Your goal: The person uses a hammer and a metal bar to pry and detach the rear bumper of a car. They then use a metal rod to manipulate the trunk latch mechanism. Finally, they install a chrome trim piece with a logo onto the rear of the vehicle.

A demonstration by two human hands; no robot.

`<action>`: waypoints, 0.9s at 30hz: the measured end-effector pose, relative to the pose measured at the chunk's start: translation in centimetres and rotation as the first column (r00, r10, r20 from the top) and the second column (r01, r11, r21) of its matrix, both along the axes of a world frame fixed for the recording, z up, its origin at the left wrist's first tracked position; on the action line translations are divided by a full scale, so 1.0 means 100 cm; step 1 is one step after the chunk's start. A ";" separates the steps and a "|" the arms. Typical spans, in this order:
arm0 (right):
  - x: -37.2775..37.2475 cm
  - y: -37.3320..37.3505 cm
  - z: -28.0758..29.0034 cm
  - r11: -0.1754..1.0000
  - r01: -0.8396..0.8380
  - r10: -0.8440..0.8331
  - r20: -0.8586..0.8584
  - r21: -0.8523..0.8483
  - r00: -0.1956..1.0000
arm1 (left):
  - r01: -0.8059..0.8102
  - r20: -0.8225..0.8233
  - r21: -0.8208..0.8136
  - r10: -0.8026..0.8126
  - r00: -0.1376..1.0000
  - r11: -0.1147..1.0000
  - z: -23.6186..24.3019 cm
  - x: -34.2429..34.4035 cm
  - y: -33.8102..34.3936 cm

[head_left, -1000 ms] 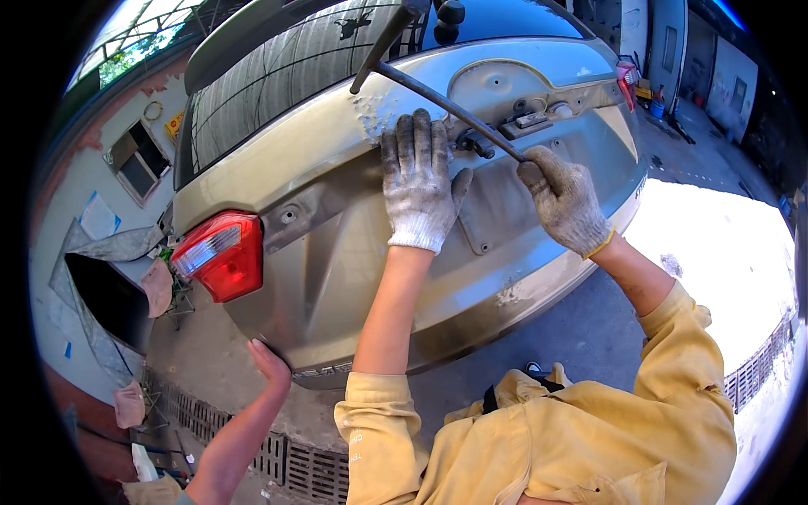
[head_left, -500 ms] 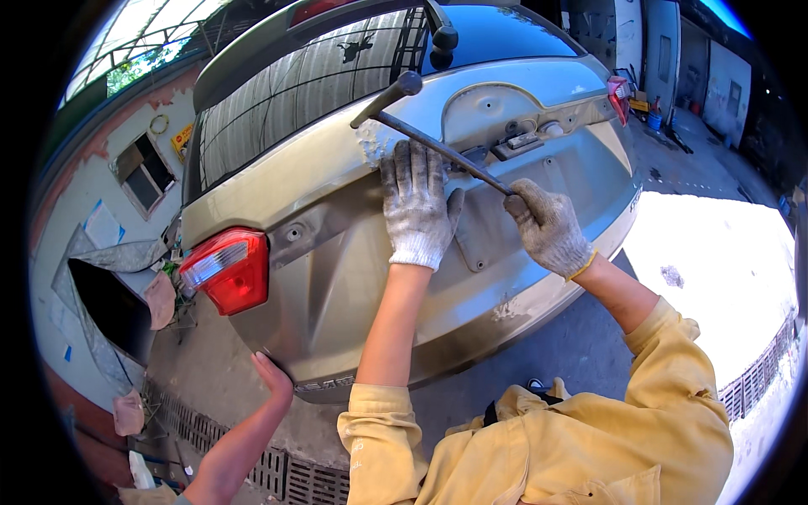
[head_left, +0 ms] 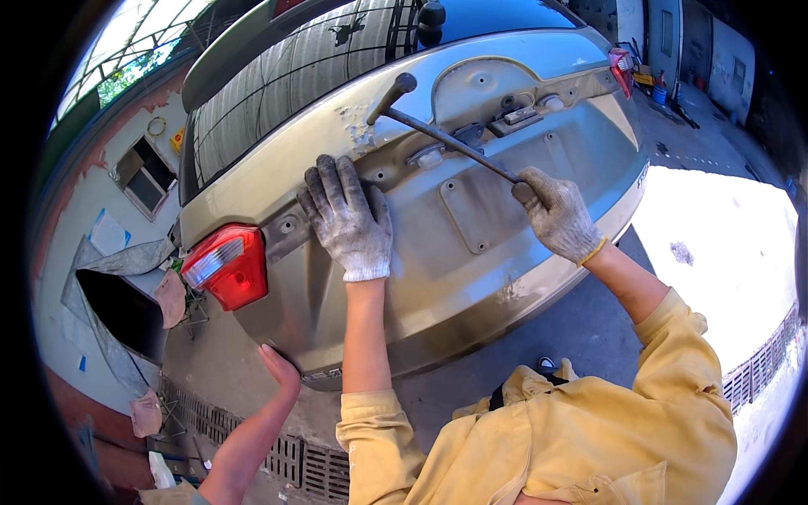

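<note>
My right hand (head_left: 559,215), in a grey-white knit glove, is closed round the handle end of a long dark hammer (head_left: 459,146). The hammer's narrow head hovers by a rough, dented patch (head_left: 357,128) on the upper part of a beige car's tailgate (head_left: 421,278); whether it touches the metal I cannot tell. My left hand (head_left: 349,223), in a blackened work glove, rests open on the tailgate below and left of that patch, its fingers slightly spread. A red and clear tail light (head_left: 231,265) lies to its left.
Another person's bare hand (head_left: 279,370) is against the tailgate's lower left corner. The rear window (head_left: 303,93) and wiper pivot (head_left: 431,21) are above the hammer. A drain grate (head_left: 307,465) crosses the floor. A pale wall with a small window (head_left: 145,175) stands at left.
My left hand has shifted left and slightly down across the tailgate, away from the hammer. My right hand keeps its grip on the hammer, nearly in place. The view has shifted slightly.
</note>
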State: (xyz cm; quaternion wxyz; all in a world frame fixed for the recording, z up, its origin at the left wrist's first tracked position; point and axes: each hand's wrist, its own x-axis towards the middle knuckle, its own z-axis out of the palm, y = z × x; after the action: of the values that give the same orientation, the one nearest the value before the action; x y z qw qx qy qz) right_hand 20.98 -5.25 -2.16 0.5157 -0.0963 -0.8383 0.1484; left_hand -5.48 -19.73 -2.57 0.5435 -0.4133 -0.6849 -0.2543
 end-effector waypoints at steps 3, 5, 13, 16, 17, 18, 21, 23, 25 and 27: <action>0.007 -0.008 0.003 0.994 0.095 -0.089 0.103 -0.058 0.991 | -0.041 0.040 -0.017 0.041 0.998 0.999 -0.002 0.009 0.001; 0.007 -0.011 -0.002 0.995 0.041 -0.037 0.040 -0.094 0.999 | -0.072 0.038 -0.029 0.073 0.997 0.997 -0.001 0.012 0.003; 0.011 -0.014 -0.063 0.987 -0.059 0.047 -0.084 -0.148 0.995 | 0.053 0.023 -0.038 -0.052 0.998 0.998 -0.008 0.003 0.001; 0.014 -0.014 -0.065 0.996 -0.056 0.046 -0.129 -0.070 0.991 | 0.113 0.045 -0.011 -0.112 0.993 0.994 -0.013 0.005 0.001; 0.014 -0.009 -0.063 0.996 -0.083 0.081 -0.090 -0.015 0.993 | 0.132 0.041 0.015 -0.132 0.990 0.991 -0.016 0.003 0.002; 0.013 -0.003 -0.059 0.993 -0.113 0.115 -0.054 0.036 0.992 | 0.149 0.034 0.038 -0.150 0.988 0.988 -0.017 0.000 0.003; 0.012 -0.001 -0.046 0.981 -0.078 0.073 0.034 0.178 0.997 | 0.070 -0.061 0.083 -0.065 0.996 0.994 -0.022 -0.013 0.011; 0.012 0.001 -0.042 0.967 -0.050 0.033 0.073 0.249 0.997 | 0.051 -0.092 0.090 -0.043 0.995 0.995 -0.024 -0.014 0.013; 0.010 0.008 -0.038 0.950 -0.067 0.038 0.101 0.305 0.994 | 0.124 -0.096 0.122 -0.113 0.989 0.985 -0.024 -0.015 0.012; 0.004 0.011 -0.036 0.944 -0.072 0.048 0.082 0.322 0.995 | 0.136 -0.096 0.122 -0.125 0.987 0.983 -0.025 -0.015 0.011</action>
State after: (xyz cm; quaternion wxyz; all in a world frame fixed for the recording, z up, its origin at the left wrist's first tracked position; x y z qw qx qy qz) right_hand 21.35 -4.16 -5.75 0.4889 0.0101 -0.8720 0.0204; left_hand -6.97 -18.68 -5.03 0.5808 -0.4323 -0.6139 -0.3144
